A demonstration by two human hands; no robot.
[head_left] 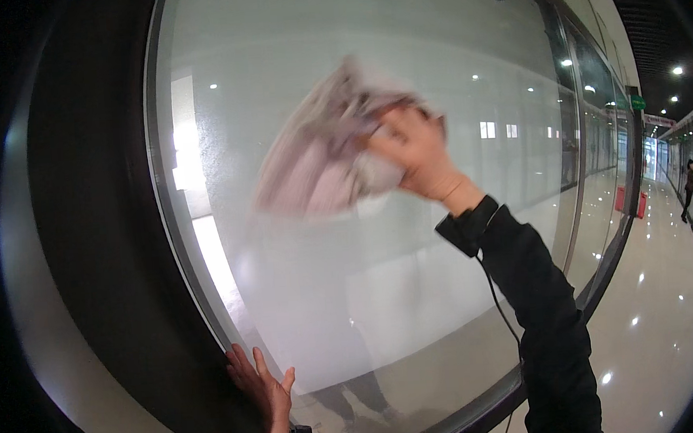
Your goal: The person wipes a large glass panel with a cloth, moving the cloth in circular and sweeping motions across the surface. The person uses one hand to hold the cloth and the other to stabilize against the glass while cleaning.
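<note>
L hand [268,386]: lower L, fingers splayed, beside dark frame [155,260]; contact unclear. Cloth [312,167]: upper ctr., before glass [430,291], long axis slanting lower L–upper R, loose end lower L; outline blurred. R hand [415,149]: gripping cloth, fingertips partly hidden. Green sign [638,102]: far R, illegible.

Glass shopfronts [599,153] and a glossy floor [646,317] suggest a mall corridor.

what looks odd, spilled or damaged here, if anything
No spill or crack shows on the glass. One slightly odd thing: a thin black cable hangs slack beside the right sleeve, not tucked away.
</note>
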